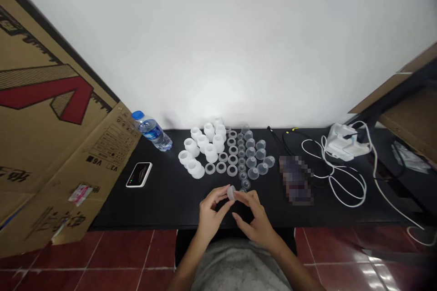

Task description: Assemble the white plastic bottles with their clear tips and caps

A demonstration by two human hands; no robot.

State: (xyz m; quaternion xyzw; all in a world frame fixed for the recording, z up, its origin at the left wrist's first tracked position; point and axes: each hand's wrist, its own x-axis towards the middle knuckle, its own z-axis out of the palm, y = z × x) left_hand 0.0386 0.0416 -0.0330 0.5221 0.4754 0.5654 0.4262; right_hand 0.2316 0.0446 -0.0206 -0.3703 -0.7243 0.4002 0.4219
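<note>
Above the front of the black table, my left hand pinches a translucent white ring-shaped piece between thumb and fingers. My right hand has its index finger against or very near the piece, with its thumb apart below. Beyond the hands stand several small white bottles with open necks. To their right lie flat translucent rings, then a column of small clear round pieces. Several clear domed caps are grouped farther right. One small clear piece is partly hidden behind my fingers.
A water bottle and a white-edged device are on the left, beside a large cardboard box. A pixelated object, white cables and a white adapter lie on the right. A white wall rises behind.
</note>
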